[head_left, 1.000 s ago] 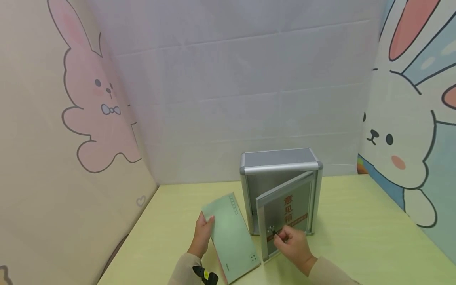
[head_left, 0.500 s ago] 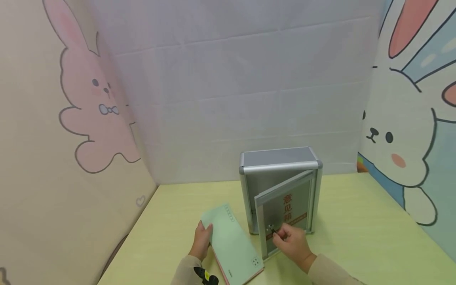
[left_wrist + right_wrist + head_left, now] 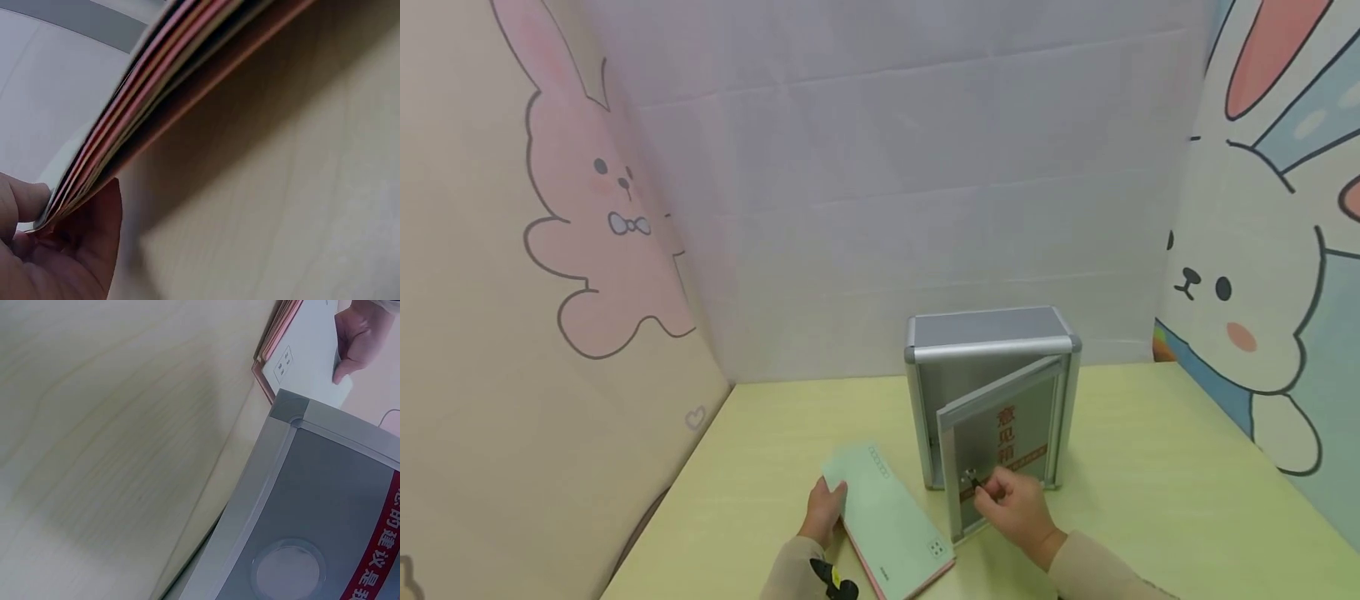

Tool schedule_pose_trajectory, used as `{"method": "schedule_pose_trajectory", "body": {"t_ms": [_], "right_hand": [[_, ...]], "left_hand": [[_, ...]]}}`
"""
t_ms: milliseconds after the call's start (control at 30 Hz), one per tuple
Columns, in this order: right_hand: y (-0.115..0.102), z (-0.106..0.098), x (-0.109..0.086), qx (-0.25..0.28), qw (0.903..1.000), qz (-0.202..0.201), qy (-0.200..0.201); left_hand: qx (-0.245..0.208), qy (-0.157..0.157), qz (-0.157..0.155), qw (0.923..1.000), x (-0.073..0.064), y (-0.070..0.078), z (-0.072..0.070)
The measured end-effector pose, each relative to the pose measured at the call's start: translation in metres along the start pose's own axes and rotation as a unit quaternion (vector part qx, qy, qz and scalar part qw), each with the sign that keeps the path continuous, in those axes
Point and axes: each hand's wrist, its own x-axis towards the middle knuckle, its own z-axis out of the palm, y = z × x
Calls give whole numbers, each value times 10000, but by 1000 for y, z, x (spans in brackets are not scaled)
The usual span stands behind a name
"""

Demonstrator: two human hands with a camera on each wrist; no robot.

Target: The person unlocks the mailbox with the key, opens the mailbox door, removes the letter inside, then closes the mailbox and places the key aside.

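We see two hands, apart, above a pale yellow table (image 3: 775,467). Our left hand (image 3: 824,508) pinches a stack of envelopes (image 3: 887,523), thumb on top, fingers beneath; the uppermost is mint green, with reddish edges below. The stack slants left of a grey metal box (image 3: 988,327), its lower end near the ajar door (image 3: 979,437). Our right hand (image 3: 1017,505) pinches a small dark key (image 3: 974,482) at the door's front. Cartoon rabbits decorate both side walls (image 3: 482,333).
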Motion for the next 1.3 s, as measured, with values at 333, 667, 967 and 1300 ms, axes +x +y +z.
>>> {"method": "schedule_pose_trajectory", "body": {"t_ms": [333,667,967,1300], "right_hand": [[-4,0,0,126,9998,137,-69],[-7,-1,-1,52,9999,129,-101],[-8,-2,0,301,9995,90,-46],[-7,-3,0,291,9996,36,-9]], "left_hand": [[652,184,-533,9963,3,-3,3],[1354,485,-708,9871,-8,4,2],[1933,417,-584,9785,-9,2,-1],[1839,431,-574,9803,-11,3,-2]]}}
